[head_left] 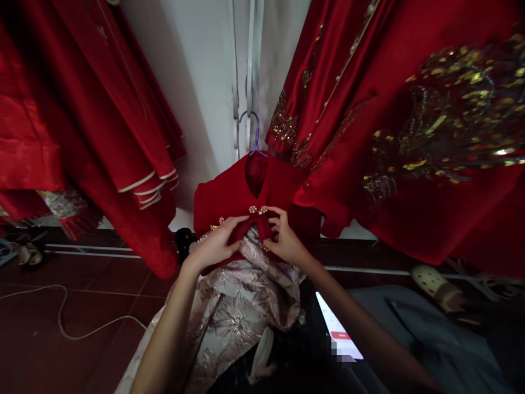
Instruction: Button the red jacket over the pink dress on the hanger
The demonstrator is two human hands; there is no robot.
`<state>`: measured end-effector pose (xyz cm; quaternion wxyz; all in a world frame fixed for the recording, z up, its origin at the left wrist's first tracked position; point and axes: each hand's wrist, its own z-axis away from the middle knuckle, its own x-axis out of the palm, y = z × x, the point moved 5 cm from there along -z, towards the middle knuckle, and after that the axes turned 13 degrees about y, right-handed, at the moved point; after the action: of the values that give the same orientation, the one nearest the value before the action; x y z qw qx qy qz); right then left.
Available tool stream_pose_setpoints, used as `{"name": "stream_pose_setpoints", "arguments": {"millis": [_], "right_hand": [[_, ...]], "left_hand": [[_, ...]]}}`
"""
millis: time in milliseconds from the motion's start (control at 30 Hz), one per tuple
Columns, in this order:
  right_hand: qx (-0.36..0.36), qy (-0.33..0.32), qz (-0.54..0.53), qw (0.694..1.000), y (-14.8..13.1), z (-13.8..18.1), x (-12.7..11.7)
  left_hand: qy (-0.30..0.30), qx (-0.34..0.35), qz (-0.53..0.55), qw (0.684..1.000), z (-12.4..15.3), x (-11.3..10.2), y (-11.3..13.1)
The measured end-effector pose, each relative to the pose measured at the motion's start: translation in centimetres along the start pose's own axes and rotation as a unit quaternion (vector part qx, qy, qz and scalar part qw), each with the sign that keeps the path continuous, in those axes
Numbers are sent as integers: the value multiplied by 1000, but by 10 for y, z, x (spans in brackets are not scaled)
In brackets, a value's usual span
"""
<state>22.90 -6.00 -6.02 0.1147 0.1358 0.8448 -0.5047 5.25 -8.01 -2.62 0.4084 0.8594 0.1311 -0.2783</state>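
A red jacket (221, 191) with a V-neck hangs in front of me on a purple wire hanger (257, 131). A pearl-and-gold flower clasp (257, 210) joins its front below the neckline. My left hand (219, 241) grips the front panel on the left, thumb and fingers bent around the red cloth. On the other side of the opening, my right hand (285, 241) holds the right panel, its index fingertip beside the clasp and its thumb lower down. Shiny pinkish-white brocade fabric (241, 312) spreads below both hands, partly behind my left forearm.
Red garments (139, 126) hang at left; red ones with gold sequin embroidery (443, 115) hang at right. A lit phone (338, 328) lies by my right forearm. A cable (65, 312) crosses the tiled floor. A pale clog (435, 284) is at right, shoes (30, 251) at left.
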Motion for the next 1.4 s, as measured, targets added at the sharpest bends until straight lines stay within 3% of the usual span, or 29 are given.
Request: {"name": "stream_pose_setpoints", "arguments": {"millis": [100,233,300,433,533,600,733,833,967,1067,1167,1233,1400], "right_hand": [[71,-2,45,997,19,4,-12],[77,27,102,991,22,5,-40],[89,27,79,993,14,4,-53],[195,-16,-75,978,-8,3,-67],[238,23,-174,955,-25,1,-73],[249,36,-230,940,-33,0,-70],[243,80,-313,915,-36,-3,-58],[215,108,-338,910,-29,-6,-49],[196,129,-341,910,-20,-4,-42],[192,87,-308,928,-21,2,-36],[172,10,-262,950,-28,5,-24],[145,-17,-231,962,-33,4,-14],[85,-12,-192,978,-34,-13,18]], "left_hand": [[-9,-60,-43,997,17,-6,-19],[-44,-97,-40,994,27,-15,-31],[-35,-93,-9,995,23,-23,-24],[3,-92,107,990,4,-27,11],[54,-89,170,980,-7,-5,29],[88,-84,169,978,-10,23,27],[2,-123,73,990,-4,93,1],[-25,-131,-19,991,4,106,-8],[-47,-41,31,998,9,75,11],[77,-25,49,996,11,28,7],[242,-82,6,967,20,-8,-23],[288,-125,4,949,26,-16,-47],[280,-174,131,935,28,-4,-76]]}}
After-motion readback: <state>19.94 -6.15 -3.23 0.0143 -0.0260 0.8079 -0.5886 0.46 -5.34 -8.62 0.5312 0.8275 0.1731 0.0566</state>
